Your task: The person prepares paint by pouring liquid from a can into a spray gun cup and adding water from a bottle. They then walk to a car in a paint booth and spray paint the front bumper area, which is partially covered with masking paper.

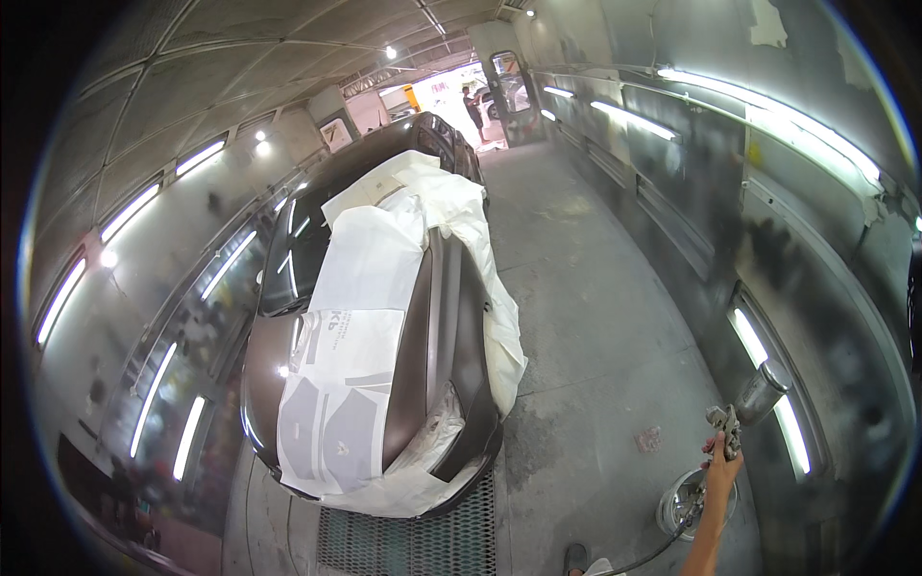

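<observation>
My right hand (720, 465) is raised at the lower right, its fingers wrapped round the grip of a spray gun (727, 429). A silver metal cup (764, 392) sits on the gun, tilted toward the right wall. From the gun a dark hose (663, 549) runs down past my forearm. Below the hand, a white bucket (665, 514) stands on the floor, partly hidden by my arm. To the left is a dark brown car (415, 398), apart from the gun. White masking paper (370, 274) covers much of its hood, windshield and side. My left hand is out of the picture.
A metal floor grate (403, 547) lies under the car's front. Bright tube lights line both walls, including one (783, 413) beside the cup. Grey floor (586, 317) runs along the car's right side to an open doorway, where another person (473, 108) stands. My shoe (575, 559) shows below.
</observation>
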Demonstrator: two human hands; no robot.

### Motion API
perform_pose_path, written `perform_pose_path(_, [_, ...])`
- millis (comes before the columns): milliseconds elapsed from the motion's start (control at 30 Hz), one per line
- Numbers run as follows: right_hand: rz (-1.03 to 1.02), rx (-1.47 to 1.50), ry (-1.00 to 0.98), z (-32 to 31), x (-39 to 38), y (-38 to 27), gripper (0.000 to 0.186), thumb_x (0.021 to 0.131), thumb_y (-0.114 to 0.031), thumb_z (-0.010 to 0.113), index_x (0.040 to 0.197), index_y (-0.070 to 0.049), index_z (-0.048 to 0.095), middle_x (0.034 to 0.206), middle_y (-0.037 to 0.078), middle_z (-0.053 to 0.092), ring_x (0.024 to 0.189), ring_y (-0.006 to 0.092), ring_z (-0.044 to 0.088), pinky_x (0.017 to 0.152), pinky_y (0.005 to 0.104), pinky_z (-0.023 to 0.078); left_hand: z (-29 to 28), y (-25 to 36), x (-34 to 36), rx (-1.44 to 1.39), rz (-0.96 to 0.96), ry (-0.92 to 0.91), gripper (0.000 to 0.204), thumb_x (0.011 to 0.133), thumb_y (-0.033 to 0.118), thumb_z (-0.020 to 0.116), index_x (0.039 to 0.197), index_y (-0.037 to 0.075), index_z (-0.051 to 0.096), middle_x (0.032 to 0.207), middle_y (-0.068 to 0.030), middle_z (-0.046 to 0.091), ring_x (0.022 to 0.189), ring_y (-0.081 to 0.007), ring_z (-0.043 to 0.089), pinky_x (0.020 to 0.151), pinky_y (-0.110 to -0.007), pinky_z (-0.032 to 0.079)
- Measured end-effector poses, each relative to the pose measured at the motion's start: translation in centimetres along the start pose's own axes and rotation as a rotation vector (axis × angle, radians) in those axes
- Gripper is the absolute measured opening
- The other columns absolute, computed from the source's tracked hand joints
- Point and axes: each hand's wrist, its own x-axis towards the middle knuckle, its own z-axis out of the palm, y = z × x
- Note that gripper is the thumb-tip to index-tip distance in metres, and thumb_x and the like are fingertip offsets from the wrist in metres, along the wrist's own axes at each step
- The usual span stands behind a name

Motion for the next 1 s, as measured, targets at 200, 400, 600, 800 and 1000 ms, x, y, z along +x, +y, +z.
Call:
perform_pose_path(200, [-0.078,-0.065,0.081,1.4,1.7,3.6,0.033,0.093,-0.036,0.063,0.095,-0.003,0.063,0.076,0.001,0.061,0.066,0.0098,0.056,0.054,0.0249,0.040,0.5,-1.2,-1.4,-0.056,-0.051,0.030,0.037,0.089,0.024,0.053,0.124,0.014,0.056,0.121,-0.0091,0.059,0.112,-0.0235,0.053,0.092,-0.041,0.046])
perform_pose_path(400, [-0.145,-0.134,0.077,6.3,0.1,7.8,0.034,0.092,-0.037,0.064,0.092,-0.003,0.065,0.075,0.001,0.061,0.062,0.0075,0.052,0.048,0.0233,0.033,4.9,-7.7,-3.8,-0.112,-0.144,0.022,0.038,0.090,0.023,0.051,0.126,0.015,0.055,0.126,-0.0087,0.057,0.117,-0.0234,0.051,0.095,-0.041,0.046])
perform_pose_path(600, [-0.219,-0.283,-0.156,13.5,-6.3,18.4,0.030,0.093,-0.032,0.063,0.096,-0.002,0.066,0.079,0.002,0.062,0.065,0.0071,0.052,0.050,0.0230,0.035,11.3,-17.7,-6.0,-0.051,-0.350,-0.097,0.039,0.091,0.023,0.048,0.129,0.016,0.054,0.131,-0.0083,0.055,0.122,-0.0233,0.049,0.097,-0.041,0.045])
perform_pose_path(800, [-0.286,-0.239,-0.441,22.2,-13.9,43.3,0.024,0.093,-0.030,0.064,0.097,-0.006,0.066,0.079,-0.002,0.064,0.061,0.0027,0.048,0.049,0.0205,0.033,18.9,-28.6,-3.0,0.402,-0.652,-0.500,0.041,0.092,0.022,0.046,0.132,0.017,0.054,0.136,-0.0080,0.053,0.127,-0.0232,0.047,0.100,-0.041,0.044])
perform_pose_path(1000, [-0.080,-0.383,-0.616,28.0,-30.0,62.8,0.024,0.093,-0.030,0.064,0.091,-0.006,0.066,0.074,-0.005,0.061,0.058,0.0022,0.043,0.052,0.0217,0.035,28.6,-45.2,-6.1,0.077,-0.534,0.268,0.023,0.089,0.020,0.063,0.107,0.005,0.064,0.097,-0.0145,0.069,0.085,-0.0288,0.066,0.072,-0.037,0.050])
